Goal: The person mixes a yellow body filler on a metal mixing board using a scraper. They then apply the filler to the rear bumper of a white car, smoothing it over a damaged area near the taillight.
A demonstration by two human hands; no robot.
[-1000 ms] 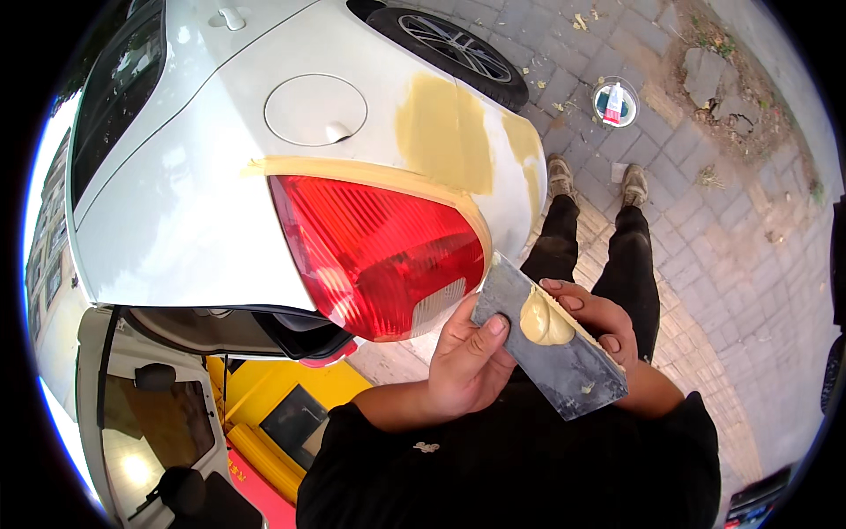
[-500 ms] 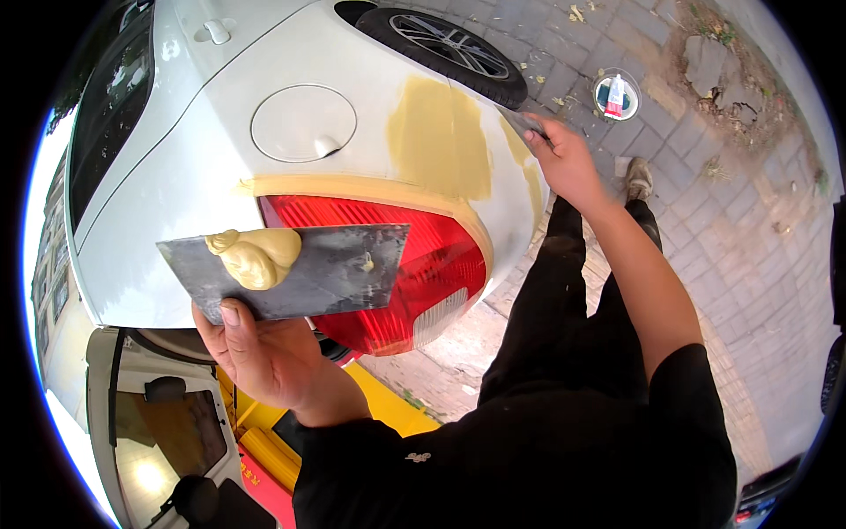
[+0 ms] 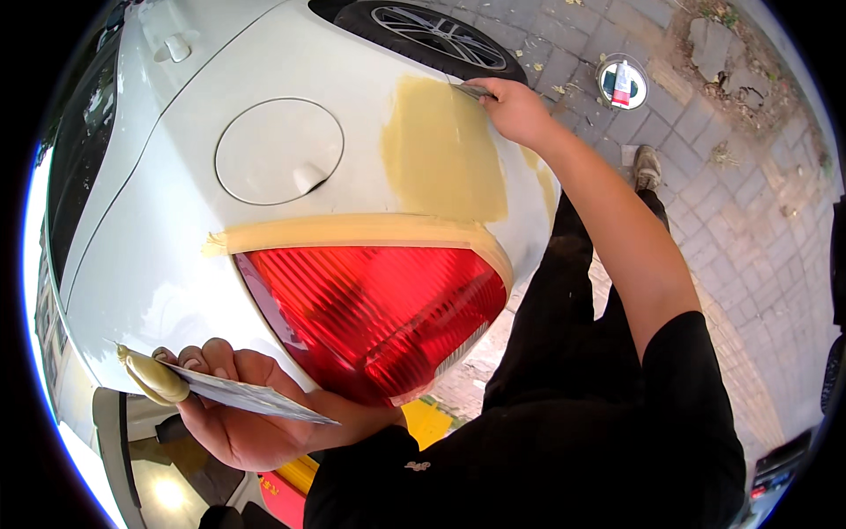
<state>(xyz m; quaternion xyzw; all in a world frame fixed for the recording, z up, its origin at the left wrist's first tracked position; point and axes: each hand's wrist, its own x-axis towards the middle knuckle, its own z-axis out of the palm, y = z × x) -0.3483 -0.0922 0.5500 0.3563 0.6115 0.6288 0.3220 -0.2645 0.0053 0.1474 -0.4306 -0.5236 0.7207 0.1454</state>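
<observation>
My left hand (image 3: 241, 423) grips a grey flat plate (image 3: 247, 398) at the lower left, with a lump of pale yellow paste (image 3: 152, 377) on it. My right hand (image 3: 520, 115) is shut on a thin metal scraper (image 3: 476, 90), held at the upper edge of a smooth yellow filler patch (image 3: 441, 154) on the white car's rear panel (image 3: 159, 247). Below that patch, beige masking tape (image 3: 352, 229) runs along the edge of the red tail light (image 3: 370, 317). A round fuel flap (image 3: 279, 150) sits left of the patch.
A black-tyred wheel (image 3: 423, 42) is at the top. A tin (image 3: 606, 81) with a white-and-red tube on it stands on paving (image 3: 723, 220), near broken ground (image 3: 714, 57). My legs are on the right. A car door panel and yellow and red surfaces show at the lower left.
My right hand has left the plate and moved up to the filler patch with a scraper. My left hand has shifted left and down, tilting the plate.
</observation>
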